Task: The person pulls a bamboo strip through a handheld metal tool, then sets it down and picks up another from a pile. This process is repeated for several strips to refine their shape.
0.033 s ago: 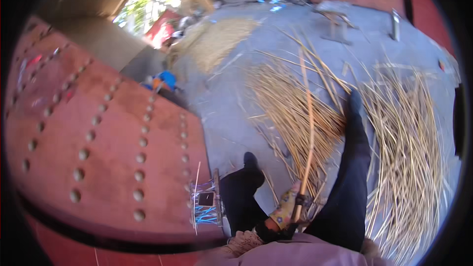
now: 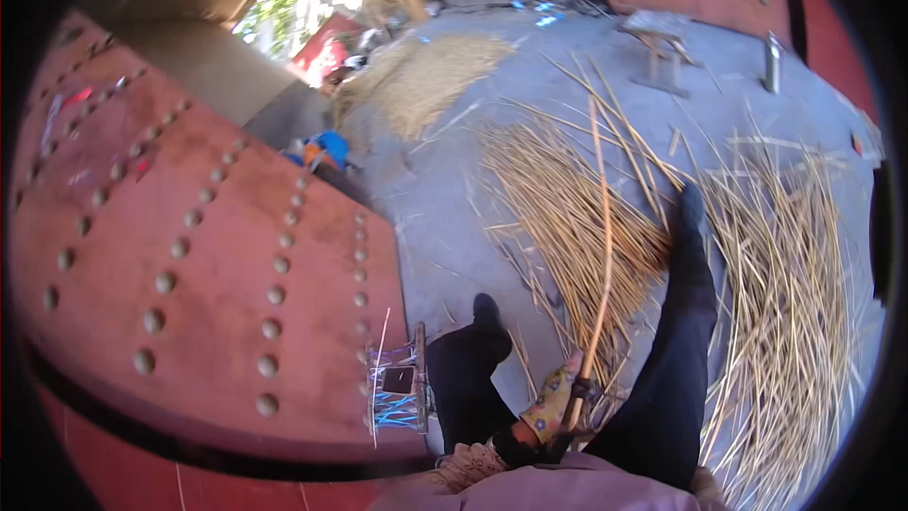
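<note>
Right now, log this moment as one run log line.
left hand: patterned glove, grips long cane near its base | right hand: not in view | legs stretched over split cane strips on concrete floor | studded red door at left

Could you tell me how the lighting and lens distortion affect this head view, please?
Head view: strong fisheye bending, with the studded red door bulging and a black rim around the picture; bright sun washes out the opening at top; the gloved left hand gripping the long cane is fairly sharp, the far clutter soft.
</note>
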Demonstrator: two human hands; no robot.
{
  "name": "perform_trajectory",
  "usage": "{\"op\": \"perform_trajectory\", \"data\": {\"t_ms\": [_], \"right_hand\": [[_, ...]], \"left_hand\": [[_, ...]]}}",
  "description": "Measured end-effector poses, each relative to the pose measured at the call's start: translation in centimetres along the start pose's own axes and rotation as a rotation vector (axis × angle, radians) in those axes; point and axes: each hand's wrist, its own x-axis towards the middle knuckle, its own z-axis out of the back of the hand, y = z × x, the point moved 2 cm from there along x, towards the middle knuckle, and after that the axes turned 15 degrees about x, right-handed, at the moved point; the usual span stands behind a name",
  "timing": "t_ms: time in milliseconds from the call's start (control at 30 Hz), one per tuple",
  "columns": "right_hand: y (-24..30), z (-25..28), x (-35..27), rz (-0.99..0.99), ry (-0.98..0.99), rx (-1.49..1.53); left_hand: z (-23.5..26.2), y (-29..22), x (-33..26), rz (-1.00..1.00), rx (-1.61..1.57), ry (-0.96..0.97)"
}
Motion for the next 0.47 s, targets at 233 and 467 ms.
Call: {"op": "perform_trajectory", "data": {"t_ms": [233, 467], "right_hand": [[-2.4, 0.1, 0.8, 0.018, -0.078, 0.018], [-4.4, 5.8, 3.8, 0.156, -0.284, 0.192]], "left_hand": [[1.9, 1.3, 0.7, -0.390, 0.476, -0.066], [2.1, 0.4, 0.4, 0.005, 0.287, -0.117]]}}
